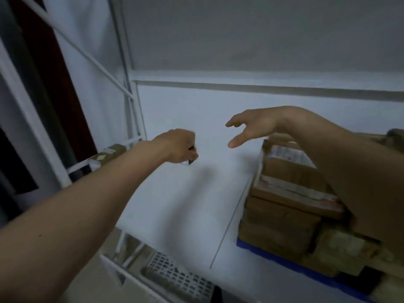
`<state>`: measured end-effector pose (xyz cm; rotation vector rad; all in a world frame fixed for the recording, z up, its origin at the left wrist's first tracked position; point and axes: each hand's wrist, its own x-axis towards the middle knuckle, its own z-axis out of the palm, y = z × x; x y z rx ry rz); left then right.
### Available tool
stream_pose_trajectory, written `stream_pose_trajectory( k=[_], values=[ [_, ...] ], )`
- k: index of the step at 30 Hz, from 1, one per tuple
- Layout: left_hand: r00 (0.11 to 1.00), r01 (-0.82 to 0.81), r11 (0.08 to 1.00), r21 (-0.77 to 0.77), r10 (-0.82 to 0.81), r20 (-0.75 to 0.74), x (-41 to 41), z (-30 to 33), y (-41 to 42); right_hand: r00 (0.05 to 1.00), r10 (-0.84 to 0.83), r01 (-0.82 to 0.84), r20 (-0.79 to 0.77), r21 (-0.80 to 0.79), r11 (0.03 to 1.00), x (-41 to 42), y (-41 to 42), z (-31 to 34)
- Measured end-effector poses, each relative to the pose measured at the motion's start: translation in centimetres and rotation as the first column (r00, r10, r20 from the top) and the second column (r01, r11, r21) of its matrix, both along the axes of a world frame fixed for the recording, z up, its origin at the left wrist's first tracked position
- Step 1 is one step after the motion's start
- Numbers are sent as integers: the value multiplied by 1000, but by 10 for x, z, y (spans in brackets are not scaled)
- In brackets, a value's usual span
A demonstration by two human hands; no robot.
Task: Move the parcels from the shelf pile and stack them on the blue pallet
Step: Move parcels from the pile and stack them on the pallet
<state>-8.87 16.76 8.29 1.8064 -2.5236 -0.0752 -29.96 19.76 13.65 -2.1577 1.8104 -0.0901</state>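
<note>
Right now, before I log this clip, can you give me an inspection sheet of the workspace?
Surface: pale floor, bare between the shelf and the pallet.
Job's things: brown parcels stacked on the blue pallet at right; one parcel on the white shelf at left.
Clutter: white slotted crate low on the shelf.
Grippers: left hand closed around something small and dark, too blurred to identify; right hand open and empty, above the stack.
Cables: nothing seen.
Surroundings: plain pale wall; dark red panel behind the shelf frame.
</note>
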Motion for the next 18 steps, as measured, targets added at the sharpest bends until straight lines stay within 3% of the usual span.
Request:
stream_pose_trajectory(
  k=[7,10,18],
  values=[
    [992,-128,988,86,129,-10,136,-43,12,987,150,-152,61,34,988,128,-21,-53],
    [985,-161,976,149,168,-40,195,-69,14,988,155,-157,30,127,979,184,-35,-85],
    [977,-170,957,236,194,-85,245,-106,4,986,149,-161,68,213,964,235,-71,-129]
  ],
)
